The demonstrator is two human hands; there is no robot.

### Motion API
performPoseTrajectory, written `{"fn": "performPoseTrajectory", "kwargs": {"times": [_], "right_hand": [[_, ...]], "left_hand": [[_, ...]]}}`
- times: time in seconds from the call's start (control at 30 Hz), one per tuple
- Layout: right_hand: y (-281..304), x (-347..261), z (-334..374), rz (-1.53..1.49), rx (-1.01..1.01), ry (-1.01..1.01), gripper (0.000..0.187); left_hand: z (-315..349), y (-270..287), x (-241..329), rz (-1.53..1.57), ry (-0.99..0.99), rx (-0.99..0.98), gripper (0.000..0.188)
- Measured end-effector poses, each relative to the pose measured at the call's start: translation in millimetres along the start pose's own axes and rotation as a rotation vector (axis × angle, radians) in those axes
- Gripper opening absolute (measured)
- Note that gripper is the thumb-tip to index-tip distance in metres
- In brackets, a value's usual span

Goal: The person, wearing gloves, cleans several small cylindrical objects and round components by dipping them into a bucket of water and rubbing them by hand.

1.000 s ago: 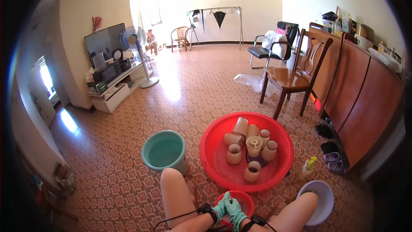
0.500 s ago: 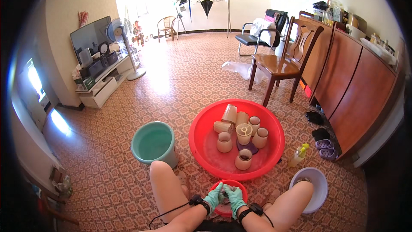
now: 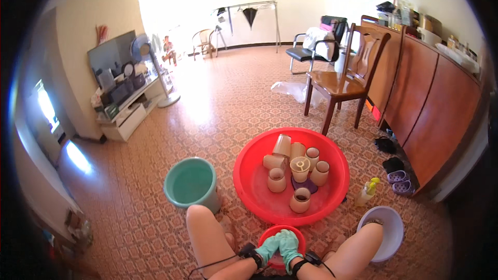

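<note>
My left hand (image 3: pixel 267 248) and my right hand (image 3: pixel 289 243), both in mint-green rubber gloves, are pressed together over a small red basin (image 3: pixel 303 237) between my knees. Their fingers are closed on each other, and whatever lies between them is hidden. Just beyond stands a wide red tub (image 3: pixel 258 199) with a little cloudy liquid in it. Several beige cup-shaped pieces (image 3: pixel 277 180) stand or lie inside, one topped by a pale spoked ring (image 3: pixel 300 165). Something flat and purple (image 3: pixel 305 185) sits beneath that one.
A green bucket (image 3: pixel 207 197) of water stands to the left. At right are a spray bottle (image 3: pixel 366 194) with a yellow head and a pale lilac basin (image 3: pixel 393 233) partly behind my knee. Farther off are a wooden chair (image 3: pixel 337 84), purple clogs (image 3: pixel 401 185) and a standing fan (image 3: pixel 161 80).
My gloved hands have come together, the right one now over the left, covering the greyish thing seen between them before. The whole view has shifted slightly.
</note>
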State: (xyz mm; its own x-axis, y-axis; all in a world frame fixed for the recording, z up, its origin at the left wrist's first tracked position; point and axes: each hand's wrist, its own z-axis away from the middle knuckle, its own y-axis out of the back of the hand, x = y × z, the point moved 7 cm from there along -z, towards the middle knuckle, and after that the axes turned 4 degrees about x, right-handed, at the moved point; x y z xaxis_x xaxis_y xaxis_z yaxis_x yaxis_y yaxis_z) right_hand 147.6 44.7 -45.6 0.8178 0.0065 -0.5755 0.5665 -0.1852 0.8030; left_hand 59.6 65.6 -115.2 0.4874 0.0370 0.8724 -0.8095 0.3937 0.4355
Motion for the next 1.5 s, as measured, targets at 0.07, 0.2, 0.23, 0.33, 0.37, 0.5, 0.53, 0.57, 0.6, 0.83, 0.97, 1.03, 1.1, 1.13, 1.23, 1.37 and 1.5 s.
{"fn": "performPoseTrajectory", "kwargs": {"times": [0.07, 0.2, 0.23, 0.33, 0.37, 0.5, 0.53, 0.57, 0.6, 0.83, 0.97, 1.03, 1.1, 1.13, 1.23, 1.37, 1.5], "right_hand": [[-9, 28, 2, -0.088, 0.119, -0.278, 0.030], [-35, 10, 16, -0.215, 0.158, -0.346, 0.029], [-43, -24, 15, -0.272, 0.201, -0.295, 0.031], [-38, 28, 30, -0.261, 0.236, -0.371, 0.038], [-29, 34, 31, -0.297, 0.288, -0.349, 0.036], [-20, 21, 14, -0.343, 0.271, -0.354, 0.031], [-23, 18, 13, -0.336, 0.241, -0.385, 0.029], [-25, 12, 9, -0.327, 0.276, -0.356, 0.031], [-29, 44, 9, -0.300, 0.304, -0.382, 0.031], [-17, 37, 8, -1.298, -0.150, -0.800, 0.032], [-41, -31, 1, -1.480, -0.236, -0.698, 0.022], [-23, 16, 14, -1.288, -0.024, -0.737, 0.024], [-5, -27, 7, -0.889, -0.053, -0.646, 0.032], [-4, -17, 9, -0.883, -0.039, -0.661, 0.032], [-10, 10, 10, -1.078, 0.017, -0.673, 0.036], [-3, -8, 10, -1.023, 0.032, -0.553, 0.034], [6, -34, 6, -0.832, -0.178, -0.366, 0.035]], "left_hand": [[-3, 1, 5, -0.022, -0.055, -0.020, 0.049], [2, -3, -42, 0.850, 0.422, 0.145, 0.046], [-6, 18, -71, 0.933, 0.328, 0.179, 0.046], [10, -23, -8, 1.136, 0.460, -0.041, 0.052], [16, -17, 18, 0.987, 0.418, 0.005, 0.050], [12, -9, -2, 1.042, 0.392, -0.105, 0.053], [12, -6, -12, 1.158, 0.396, -0.144, 0.052], [13, -1, -38, 1.127, 0.471, -0.145, 0.053], [12, -11, -20, 1.126, 0.475, -0.193, 0.053], [-1, 6, -35, 0.811, 0.470, 0.110, 0.049], [-11, 28, -77, 1.035, 0.373, 0.241, 0.045], [7, -16, 15, 1.111, 0.469, -0.086, 0.049], [14, -7, 10, 1.459, 0.459, -0.265, 0.047], [18, -9, 27, 1.457, 0.472, -0.283, 0.047], [40, -1, 78, 1.386, 0.645, -0.298, 0.045], [7, -1, 23, 1.547, 0.547, -0.325, 0.047], [2, 14, 0, 1.585, 0.523, -0.334, 0.047]]}}
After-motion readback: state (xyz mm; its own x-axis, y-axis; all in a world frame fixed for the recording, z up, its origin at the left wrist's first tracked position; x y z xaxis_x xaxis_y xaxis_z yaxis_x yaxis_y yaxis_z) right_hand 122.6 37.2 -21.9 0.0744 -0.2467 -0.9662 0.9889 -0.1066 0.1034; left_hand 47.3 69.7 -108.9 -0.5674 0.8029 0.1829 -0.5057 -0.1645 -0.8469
